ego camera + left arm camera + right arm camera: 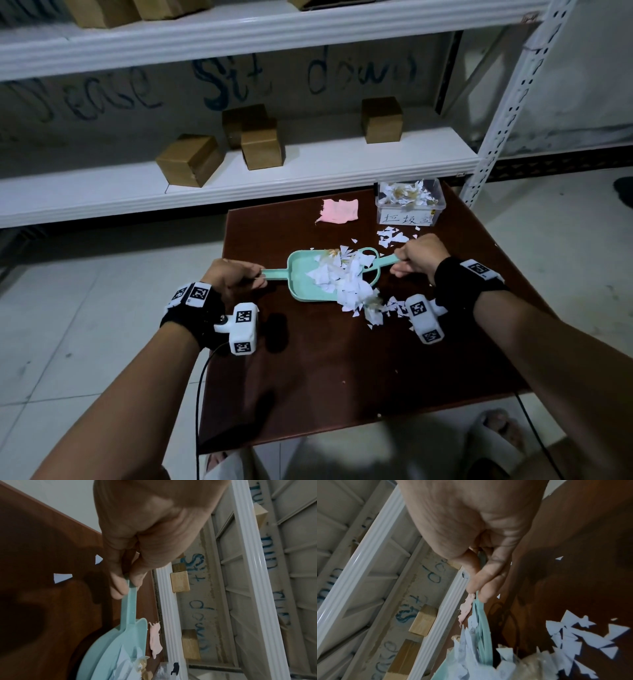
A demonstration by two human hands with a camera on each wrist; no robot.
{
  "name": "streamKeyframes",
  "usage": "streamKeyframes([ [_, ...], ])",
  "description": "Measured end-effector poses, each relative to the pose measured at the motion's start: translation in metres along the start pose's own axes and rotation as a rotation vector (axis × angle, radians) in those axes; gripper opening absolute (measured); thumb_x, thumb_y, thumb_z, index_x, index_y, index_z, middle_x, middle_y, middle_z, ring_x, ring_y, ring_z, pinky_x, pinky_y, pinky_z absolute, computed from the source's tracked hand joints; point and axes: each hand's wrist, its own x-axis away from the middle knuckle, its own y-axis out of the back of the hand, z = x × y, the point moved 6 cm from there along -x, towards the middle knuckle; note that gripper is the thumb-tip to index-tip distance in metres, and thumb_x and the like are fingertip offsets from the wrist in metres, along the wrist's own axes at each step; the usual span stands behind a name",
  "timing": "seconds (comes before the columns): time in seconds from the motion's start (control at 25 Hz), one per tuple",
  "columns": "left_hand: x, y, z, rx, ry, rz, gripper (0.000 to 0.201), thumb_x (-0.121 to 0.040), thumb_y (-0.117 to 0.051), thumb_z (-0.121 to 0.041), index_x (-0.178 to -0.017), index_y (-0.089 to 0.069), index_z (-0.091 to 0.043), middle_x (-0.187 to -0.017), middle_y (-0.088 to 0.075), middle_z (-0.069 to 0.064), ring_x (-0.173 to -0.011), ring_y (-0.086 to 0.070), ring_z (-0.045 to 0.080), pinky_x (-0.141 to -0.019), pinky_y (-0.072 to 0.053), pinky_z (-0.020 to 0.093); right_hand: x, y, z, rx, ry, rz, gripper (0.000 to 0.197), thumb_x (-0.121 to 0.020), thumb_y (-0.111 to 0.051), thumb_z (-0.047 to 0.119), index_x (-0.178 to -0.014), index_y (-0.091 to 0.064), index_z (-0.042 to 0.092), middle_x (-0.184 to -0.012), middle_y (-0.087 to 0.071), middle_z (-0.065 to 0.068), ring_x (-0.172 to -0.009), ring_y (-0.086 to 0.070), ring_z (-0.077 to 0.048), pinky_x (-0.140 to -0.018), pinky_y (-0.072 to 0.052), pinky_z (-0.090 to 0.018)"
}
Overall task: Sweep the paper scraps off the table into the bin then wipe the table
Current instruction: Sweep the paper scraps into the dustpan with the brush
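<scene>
A teal dustpan (301, 270) lies mid-table with a heap of white paper scraps (342, 277) spilling over its near edge. My left hand (236, 277) grips the dustpan's handle (129, 601). From the right, my right hand (407, 263) pinches the thin teal handle of a small brush (481, 622). Its pale bristles (372, 302) sit in the scraps at the pan's mouth. More scraps (390, 238) lie behind my right hand, others (573, 639) by the bristles. A clear labelled bin (411, 212) stands at the far right corner, holding scraps. A pink cloth (339, 210) lies to the bin's left.
The brown table (342, 377) is small, with tiled floor on the left and right. White shelving (239, 192) with cardboard boxes (188, 161) runs right behind its far edge. Cables hang from both wrists past the near edge. Two loose scraps (61, 577) lie near the left hand.
</scene>
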Motion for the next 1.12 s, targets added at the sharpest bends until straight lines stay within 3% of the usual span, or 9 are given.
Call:
streamKeyframes([
  [0.12, -0.007, 0.001, 0.003, 0.051, 0.035, 0.039, 0.017, -0.098, -0.052, 0.007, -0.103, -0.067, 0.011, -0.094, -0.066, 0.031, -0.068, -0.072, 0.033, -0.052, -0.059, 0.024, -0.002, 0.010, 0.004, -0.041, 0.003, -0.016, 0.023, -0.098, -0.060, -0.008, -0.118, -0.055, -0.017, -0.092, -0.067, -0.041, -0.043, -0.070, -0.027, -0.040, -0.054, -0.021],
  [0.28, -0.012, -0.003, 0.006, 0.107, 0.077, 0.067, 0.016, -0.099, -0.049, 0.006, -0.100, -0.065, 0.008, -0.102, -0.064, 0.033, -0.063, -0.073, 0.033, -0.048, -0.058, 0.024, -0.003, 0.025, 0.007, -0.051, 0.004, -0.027, 0.023, -0.098, -0.058, -0.008, -0.119, -0.056, -0.019, -0.099, -0.068, -0.043, -0.042, -0.068, -0.023, -0.041, -0.054, -0.020],
  [0.48, -0.012, -0.007, 0.011, 0.097, 0.080, 0.059, 0.018, -0.099, -0.048, 0.007, -0.095, -0.065, 0.008, -0.097, -0.064, 0.031, -0.064, -0.072, 0.033, -0.047, -0.058, 0.024, -0.003, 0.039, 0.011, -0.064, 0.000, -0.049, 0.018, -0.100, -0.056, -0.006, -0.115, -0.059, -0.015, -0.089, -0.067, -0.036, -0.041, -0.069, -0.022, -0.039, -0.051, -0.017],
  [0.68, -0.010, -0.019, 0.018, 0.056, 0.088, 0.070, 0.022, -0.101, -0.046, 0.007, -0.090, -0.065, 0.008, -0.087, -0.064, 0.027, -0.053, -0.071, 0.030, -0.048, -0.058, 0.023, 0.010, 0.029, 0.023, -0.043, 0.049, -0.008, 0.013, -0.101, -0.054, -0.007, -0.106, -0.061, -0.017, -0.072, -0.067, -0.032, -0.038, -0.063, -0.021, -0.040, -0.052, -0.017],
  [0.84, -0.013, -0.026, 0.025, 0.043, 0.107, 0.090, 0.021, -0.101, -0.044, 0.008, -0.093, -0.064, 0.009, -0.088, -0.064, 0.027, -0.053, -0.072, 0.030, -0.049, -0.059, 0.024, 0.030, 0.008, 0.039, -0.005, 0.142, 0.046, 0.022, -0.095, -0.058, -0.012, -0.109, -0.058, -0.029, -0.085, -0.067, -0.044, -0.044, -0.055, -0.024, -0.042, -0.055, -0.022],
  [0.92, -0.014, -0.027, 0.029, 0.050, 0.118, 0.109, 0.020, -0.102, -0.042, 0.007, -0.097, -0.062, 0.009, -0.088, -0.062, 0.028, -0.052, -0.071, 0.028, -0.045, -0.057, 0.023, 0.041, -0.002, 0.048, 0.020, 0.216, 0.061, 0.021, -0.093, -0.063, -0.011, -0.105, -0.062, -0.028, -0.083, -0.068, -0.041, -0.041, -0.056, -0.022, -0.043, -0.055, -0.024],
  [1.0, -0.015, -0.028, 0.032, 0.061, 0.127, 0.134, 0.021, -0.104, -0.039, 0.006, -0.103, -0.060, 0.008, -0.090, -0.059, 0.029, -0.051, -0.071, 0.027, -0.043, -0.055, 0.021, 0.047, -0.008, 0.059, 0.083, 0.304, 0.061, 0.015, -0.090, -0.070, -0.005, -0.094, -0.069, -0.020, -0.073, -0.072, -0.030, -0.041, -0.060, -0.020, -0.048, -0.060, -0.028],
  [1.12, -0.019, -0.025, 0.037, 0.100, 0.149, 0.132, 0.024, -0.105, -0.035, 0.005, -0.104, -0.059, 0.008, -0.094, -0.058, 0.029, -0.056, -0.073, 0.028, -0.045, -0.056, 0.022, 0.054, -0.011, 0.074, 0.222, 0.449, 0.013, 0.016, -0.086, -0.072, 0.002, -0.072, -0.074, -0.005, -0.061, -0.073, -0.019, -0.051, -0.069, -0.033, -0.060, -0.064, -0.041],
])
